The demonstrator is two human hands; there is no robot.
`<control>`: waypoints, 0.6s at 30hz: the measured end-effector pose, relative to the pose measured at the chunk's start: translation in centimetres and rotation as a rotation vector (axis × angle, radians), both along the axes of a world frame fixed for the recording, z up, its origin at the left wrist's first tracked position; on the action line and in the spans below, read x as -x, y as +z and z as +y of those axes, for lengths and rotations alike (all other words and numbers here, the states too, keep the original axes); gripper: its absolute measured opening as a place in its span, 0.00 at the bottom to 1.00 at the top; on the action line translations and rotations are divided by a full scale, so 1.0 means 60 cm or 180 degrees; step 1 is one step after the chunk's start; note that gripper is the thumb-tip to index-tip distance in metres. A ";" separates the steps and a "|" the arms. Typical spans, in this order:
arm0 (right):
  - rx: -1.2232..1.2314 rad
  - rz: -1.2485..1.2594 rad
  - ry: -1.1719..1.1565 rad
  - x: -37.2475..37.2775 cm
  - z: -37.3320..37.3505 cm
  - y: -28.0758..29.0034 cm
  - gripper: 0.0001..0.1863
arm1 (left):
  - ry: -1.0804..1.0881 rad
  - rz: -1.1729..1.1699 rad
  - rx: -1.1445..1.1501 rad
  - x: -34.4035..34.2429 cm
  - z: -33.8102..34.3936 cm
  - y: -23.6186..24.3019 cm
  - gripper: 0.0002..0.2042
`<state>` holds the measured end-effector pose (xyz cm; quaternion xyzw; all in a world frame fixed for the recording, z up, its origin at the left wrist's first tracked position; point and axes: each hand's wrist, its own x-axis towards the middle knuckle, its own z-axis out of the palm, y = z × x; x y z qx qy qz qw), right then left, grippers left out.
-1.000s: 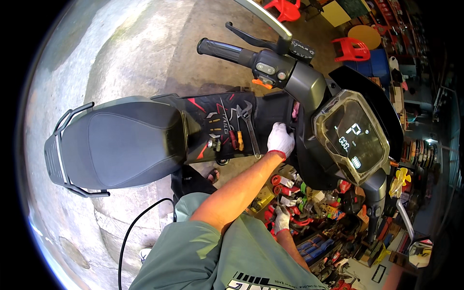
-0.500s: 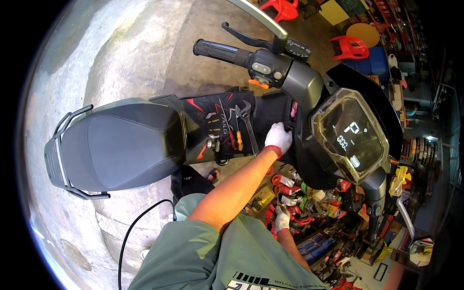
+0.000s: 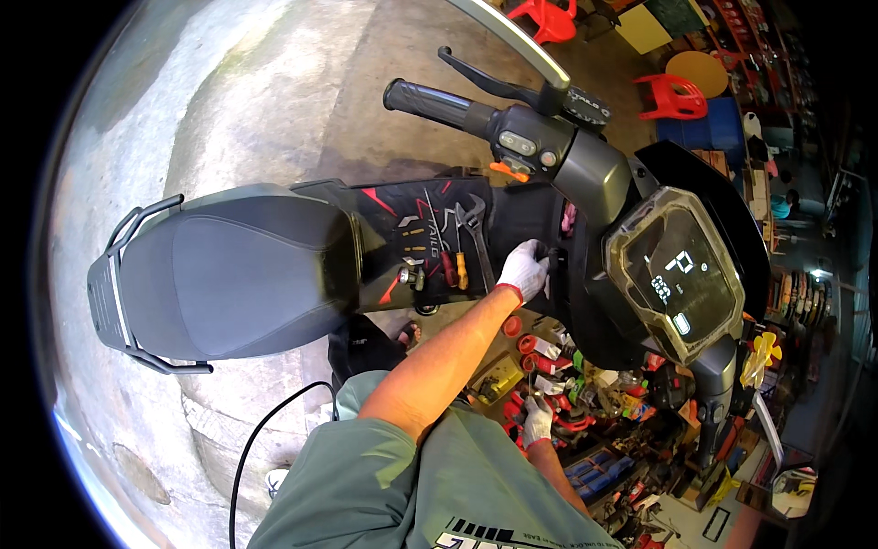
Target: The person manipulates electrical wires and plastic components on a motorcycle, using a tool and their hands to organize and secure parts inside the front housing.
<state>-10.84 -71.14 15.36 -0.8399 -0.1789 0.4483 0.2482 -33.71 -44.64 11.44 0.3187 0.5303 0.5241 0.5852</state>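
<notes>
My left hand (image 3: 524,272), in a white knit glove with a red cuff, is at the inner front panel of a scooter (image 3: 593,316). Its fingers are curled in a pinch against a small dark part there, too hidden to name. On the black footboard (image 3: 389,215), left of this hand, lie an adjustable wrench (image 3: 479,240), a red-handled screwdriver (image 3: 448,269), a yellow-handled screwdriver (image 3: 462,276) and a small metal-and-black part (image 3: 408,277). Lower right, my right hand (image 3: 538,421), gloved too, hangs beside the scooter, fingers closed round something thin that I cannot make out.
The scooter's dark seat (image 3: 251,274) is at left; its lit display (image 3: 675,279) and handlebar grip (image 3: 430,102) stand at right. Cluttered tools and parts, with a yellow case (image 3: 497,380), lie below the front panel. Red chairs (image 3: 675,96) and a blue drum (image 3: 713,128) are farther off.
The view has shifted a little, moving the scooter's front rightward in the picture. My left hand has drawn slightly back from the panel and turned. My right hand stays low beside the scooter.
</notes>
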 end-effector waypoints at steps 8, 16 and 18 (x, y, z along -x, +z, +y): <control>0.0051 -0.0001 0.0215 0.021 0.011 0.019 0.07 | -0.0301 -0.0647 0.0255 0.021 -0.007 0.011 0.09; 0.0240 -0.0126 0.0219 0.068 0.028 0.036 0.10 | -0.0418 -0.1008 0.0202 0.030 -0.006 -0.017 0.09; 0.0289 -0.0156 0.0232 0.076 0.032 0.043 0.10 | -0.0396 -0.1113 0.0141 0.030 -0.003 -0.024 0.09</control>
